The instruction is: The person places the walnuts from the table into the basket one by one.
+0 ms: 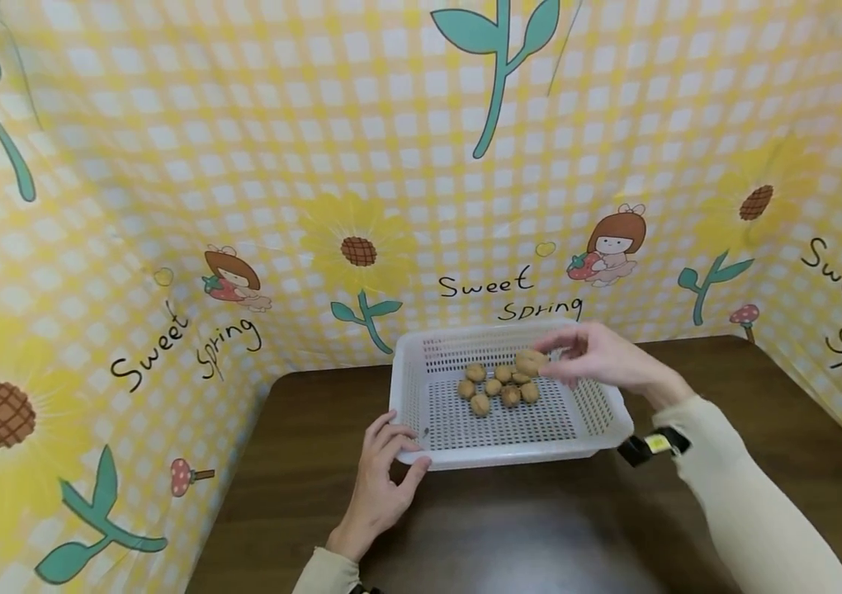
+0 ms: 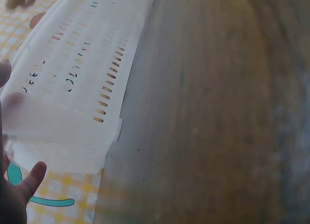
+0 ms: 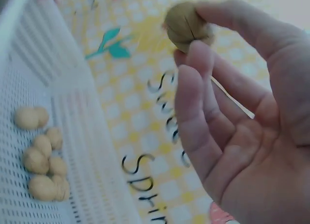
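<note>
A white slotted plastic basket (image 1: 517,455) stands on the dark table, with several walnuts (image 1: 480,404) lying loose on its floor. My left hand (image 1: 382,474) grips the basket's near left corner, fingers over the left rim and thumb at the front edge. In the left wrist view that hand (image 2: 17,197) shows only partly, at the corner of the basket wall (image 2: 63,117). Above the basket's right part, my right hand (image 1: 593,361) pinches one walnut (image 1: 531,361). The right wrist view shows this walnut (image 3: 186,28) between thumb and fingertips, apart from the others.
The brown wooden table (image 1: 503,528) extends in front of the basket and to both sides. Behind it hangs a yellow checked cloth (image 1: 421,165) printed with flowers and lettering, which also covers the left and right sides.
</note>
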Demonstrator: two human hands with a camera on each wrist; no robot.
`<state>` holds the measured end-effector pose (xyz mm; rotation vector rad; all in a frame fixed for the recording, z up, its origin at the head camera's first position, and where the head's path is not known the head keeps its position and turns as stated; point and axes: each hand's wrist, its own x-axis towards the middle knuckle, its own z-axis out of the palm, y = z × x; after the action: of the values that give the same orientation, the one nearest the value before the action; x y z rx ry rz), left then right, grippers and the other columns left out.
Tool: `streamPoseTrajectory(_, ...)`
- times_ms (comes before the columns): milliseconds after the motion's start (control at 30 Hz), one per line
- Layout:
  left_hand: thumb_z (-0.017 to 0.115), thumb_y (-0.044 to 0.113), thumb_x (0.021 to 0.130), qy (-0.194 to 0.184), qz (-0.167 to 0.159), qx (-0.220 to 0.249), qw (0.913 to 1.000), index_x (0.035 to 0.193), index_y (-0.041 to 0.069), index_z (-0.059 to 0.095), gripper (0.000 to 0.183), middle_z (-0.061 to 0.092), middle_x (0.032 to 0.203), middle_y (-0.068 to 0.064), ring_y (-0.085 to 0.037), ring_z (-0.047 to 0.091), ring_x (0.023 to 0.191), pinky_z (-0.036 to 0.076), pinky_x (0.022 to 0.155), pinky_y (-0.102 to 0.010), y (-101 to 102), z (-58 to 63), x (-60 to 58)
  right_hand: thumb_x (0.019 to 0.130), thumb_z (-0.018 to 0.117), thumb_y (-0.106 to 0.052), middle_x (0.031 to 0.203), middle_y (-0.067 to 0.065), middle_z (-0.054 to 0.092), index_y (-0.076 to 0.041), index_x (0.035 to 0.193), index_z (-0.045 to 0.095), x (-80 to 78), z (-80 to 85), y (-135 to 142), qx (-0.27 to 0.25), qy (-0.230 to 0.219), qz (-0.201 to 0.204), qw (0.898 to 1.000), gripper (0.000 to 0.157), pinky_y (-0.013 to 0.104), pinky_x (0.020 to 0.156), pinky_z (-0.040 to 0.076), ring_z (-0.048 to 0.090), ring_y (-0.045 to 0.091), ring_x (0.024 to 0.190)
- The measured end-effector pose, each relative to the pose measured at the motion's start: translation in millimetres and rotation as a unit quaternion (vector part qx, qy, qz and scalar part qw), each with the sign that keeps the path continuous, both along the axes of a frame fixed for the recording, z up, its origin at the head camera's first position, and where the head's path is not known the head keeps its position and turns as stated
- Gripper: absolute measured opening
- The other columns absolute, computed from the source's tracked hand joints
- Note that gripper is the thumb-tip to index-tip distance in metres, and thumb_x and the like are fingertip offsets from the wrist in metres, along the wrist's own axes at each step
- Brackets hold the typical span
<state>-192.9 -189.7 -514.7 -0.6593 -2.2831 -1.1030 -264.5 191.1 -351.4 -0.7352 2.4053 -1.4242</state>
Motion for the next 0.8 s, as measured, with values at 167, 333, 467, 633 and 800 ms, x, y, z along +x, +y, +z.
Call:
streamPoseTrajectory(167, 0.081, 0.021, 0.091, -0.003, 0.002, 0.0, 1.0, 0.092, 0.021, 0.069, 0.013, 0.071, 0.116, -0.005, -0.036, 0.045, 0.147, 0.037, 0.121, -0.061, -2, -3.3, -0.7, 0.099, 0.076, -0.031, 0.131, 0.017, 0.074, -0.005, 0.143, 0.064, -48.1, -14.6, -12, 0.011, -0.052, -0.073, 0.996, 0.053, 0.038, 0.083, 0.065, 0.071, 0.021, 0.1)
streamPoseTrajectory(333, 0.082, 0.02, 0.09, 0.005, 0.003, -0.002, 1.0, 0.092, 0.021, 0.068, 0.014, 0.071, 0.117, -0.005, -0.037, 0.046, 0.146, 0.039, 0.119, -0.063, -1, -3.0, -1.6, 0.1, 0.074, -0.031, 0.132, 0.022, 0.072, 0.001, 0.144, 0.062, -76.1, -48.2, -16, 0.032, -0.075, -0.108, 0.991, 0.055, 0.043, 0.093, 0.065, 0.071, 0.033, 0.114)
streamPoseTrajectory(467, 0.081, 0.021, 0.091, 0.004, 0.002, -0.005, 1.0, 0.092, 0.022, 0.068, 0.014, 0.071, 0.118, -0.005, -0.037, 0.046, 0.146, 0.039, 0.119, -0.062, 1, -4.8, -0.9, 0.099, 0.073, -0.026, 0.125, 0.023, 0.073, 0.007, 0.142, 0.062, -84.2, -72.7, -20, 0.07, -0.072, -0.113, 0.989, 0.055, 0.044, 0.088, 0.066, 0.073, 0.032, 0.106)
streamPoseTrajectory(633, 0.081, 0.022, 0.091, 0.014, 0.002, -0.007, 0.9999, 0.092, 0.022, 0.068, 0.014, 0.07, 0.117, 0.0, -0.036, 0.047, 0.144, 0.041, 0.118, -0.059, 1, -4.8, -1.1, 0.098, 0.074, -0.022, 0.126, 0.021, 0.073, 0.004, 0.139, 0.065, -88.0, -91.1, -30, 0.1, -0.07, -0.107, 0.987, 0.049, 0.039, 0.073, 0.062, 0.07, 0.026, 0.094)
streamPoseTrajectory(800, 0.082, 0.022, 0.091, 0.014, 0.002, -0.008, 0.9999, 0.092, 0.022, 0.067, 0.014, 0.071, 0.117, -0.002, -0.035, 0.047, 0.144, 0.04, 0.119, -0.054, -2, -1.8, -0.9, 0.095, 0.077, -0.024, 0.129, 0.021, 0.073, 0.0, 0.135, 0.069, -90.2, -96.5, -38, 0.129, -0.036, -0.098, 0.986, 0.048, 0.04, 0.075, 0.061, 0.072, 0.027, 0.098)
